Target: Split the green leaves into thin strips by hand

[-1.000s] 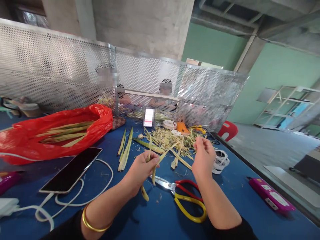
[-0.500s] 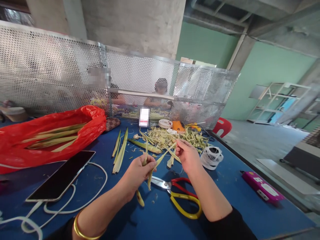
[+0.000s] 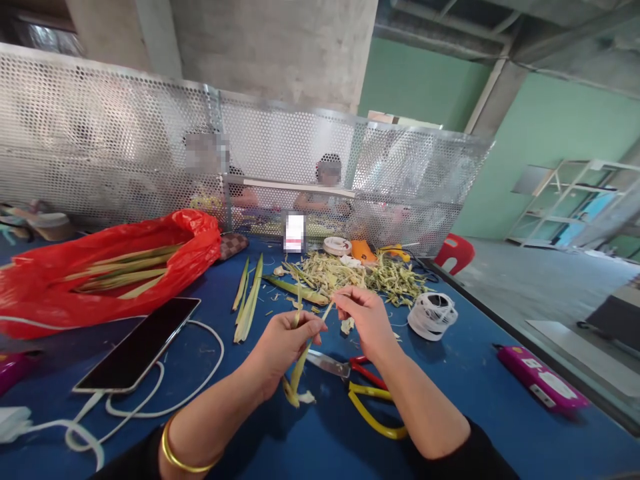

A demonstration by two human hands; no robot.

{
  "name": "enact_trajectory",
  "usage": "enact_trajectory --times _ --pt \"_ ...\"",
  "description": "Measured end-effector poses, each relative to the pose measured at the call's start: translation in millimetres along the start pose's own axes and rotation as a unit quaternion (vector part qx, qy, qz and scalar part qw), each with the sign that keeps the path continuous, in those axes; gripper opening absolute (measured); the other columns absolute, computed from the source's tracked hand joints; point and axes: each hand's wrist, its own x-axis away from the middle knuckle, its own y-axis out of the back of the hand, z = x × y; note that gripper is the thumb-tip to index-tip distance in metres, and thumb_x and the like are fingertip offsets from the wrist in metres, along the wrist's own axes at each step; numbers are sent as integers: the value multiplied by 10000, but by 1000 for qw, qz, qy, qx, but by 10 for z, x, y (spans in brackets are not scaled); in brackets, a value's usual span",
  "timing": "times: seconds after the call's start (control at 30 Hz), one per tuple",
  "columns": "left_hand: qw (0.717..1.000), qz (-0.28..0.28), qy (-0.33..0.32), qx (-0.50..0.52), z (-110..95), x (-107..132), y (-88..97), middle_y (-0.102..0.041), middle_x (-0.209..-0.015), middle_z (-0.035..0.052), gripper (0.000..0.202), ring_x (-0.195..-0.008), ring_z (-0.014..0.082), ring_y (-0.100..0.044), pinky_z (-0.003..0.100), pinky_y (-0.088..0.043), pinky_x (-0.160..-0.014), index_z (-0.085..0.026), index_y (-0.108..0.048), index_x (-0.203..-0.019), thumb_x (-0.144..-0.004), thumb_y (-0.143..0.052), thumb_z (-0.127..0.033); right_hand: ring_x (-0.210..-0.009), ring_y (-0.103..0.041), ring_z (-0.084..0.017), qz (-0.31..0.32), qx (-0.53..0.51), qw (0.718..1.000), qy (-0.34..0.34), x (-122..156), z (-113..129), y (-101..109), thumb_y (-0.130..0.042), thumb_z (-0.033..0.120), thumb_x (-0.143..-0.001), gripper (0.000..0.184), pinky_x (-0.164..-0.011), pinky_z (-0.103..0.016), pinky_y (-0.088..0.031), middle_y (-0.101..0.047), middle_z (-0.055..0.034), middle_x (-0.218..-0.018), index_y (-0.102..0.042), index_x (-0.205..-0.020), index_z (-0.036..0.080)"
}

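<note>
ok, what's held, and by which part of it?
Leaf strips: the left hand pinches them partway along, ends sticking out above and below; the right hand pinches one higher up, fingers hiding the exact spot.

The leaf strip is seen as matt and fibrous. The bag is made of thin, glossy, crinkled plastic. The scissors are fitted with shiny metal blades and smooth, plastic-looking handles. The mesh partition is formed of perforated metal, the phone is faced with glossy glass, and the surface is finished smooth.
</note>
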Motion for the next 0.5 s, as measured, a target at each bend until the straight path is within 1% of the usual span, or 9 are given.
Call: enact_trajectory --times 0.13,0.2,0.3,0.37,0.4,0.43,0.47,0.5 --pt "1000 18 14 1 -5 -35 39 -518 -526 -49 267 -376 23 -243 192 -123 -393 -147 -638 -706 -657 -661 -408 -455 -413 -78 -13 -12 999 -40 -67 -72 50 -684 330 -633 213 -474 -226 -330 -496 29 -517 -586 -570 152" --pt "1000 19 23 7 -5 -45 56 -513 -521 -49 260 -373 22 -234 192 -122 -392 -147 -641 -697 -647 -665 -402 -463 -425 -83 -19 2 999 -49 -115 -85 86 -667 369 -647 237 -471 -229 -337 -511 19 -552 -584 -593 154" --pt "999 -4 33 37 -10 -56 87 -515 -528 -45 236 -374 24 -242 195 -141 -394 -150 -640 -681 -631 -674 -378 -542 -496 -112 -37 43 998 -26 -129 -15 180 -640 383 -688 216 -528 -236 -373 -551 9 -609 -615 -679 168" --pt "997 -25 39 58 -26 -63 115 -502 -517 -43 228 -373 30 -268 203 -157 -390 -153 -626 -652 -622 -681 -373 -601 -526 -134 -16 112 994 1 -40 72 280 -662 321 -679 144 -590 -248 -388 -568 10 -616 -622 -680 183" --pt "996 -37 42 67 -37 -67 130 -485 -499 -46 229 -370 33 -277 208 -158 -386 -155 -615 -632 -621 -682 -373 -598 -519 -137 41 235 971 27 40 111 338 -622 318 -715 128 -594 -255 -385 -574 9 -623 -617 -680 196" --pt "995 -48 46 74 -49 -70 145 -466 -481 -49 232 -364 34 -278 212 -154 -381 -155 -605 -615 -622 -683 -373 -611 -525 -150 95 350 931 35 140 138 397 -579 305 -747 109 -594 -266 -380 -594 1 -658 -621 -718 208" --pt "994 -58 50 79 -61 -72 158 -450 -469 -53 234 -356 32 -268 214 -143 -375 -155 -601 -608 -623 -683 -374 -637 -540 -169 135 448 884 30 252 149 454 -584 286 -726 85 -590 -275 -379 -614 -13 -705 -623 -751 214" --pt "993 -66 52 84 -71 -75 169 -441 -465 -57 235 -348 27 -253 215 -128 -370 -153 -602 -610 -621 -684 -372 -695 -561 -195 164 523 836 25 370 145 507 -602 269 -696 131 -615 -290 -391 -630 -37 -789 -629 -812 213"
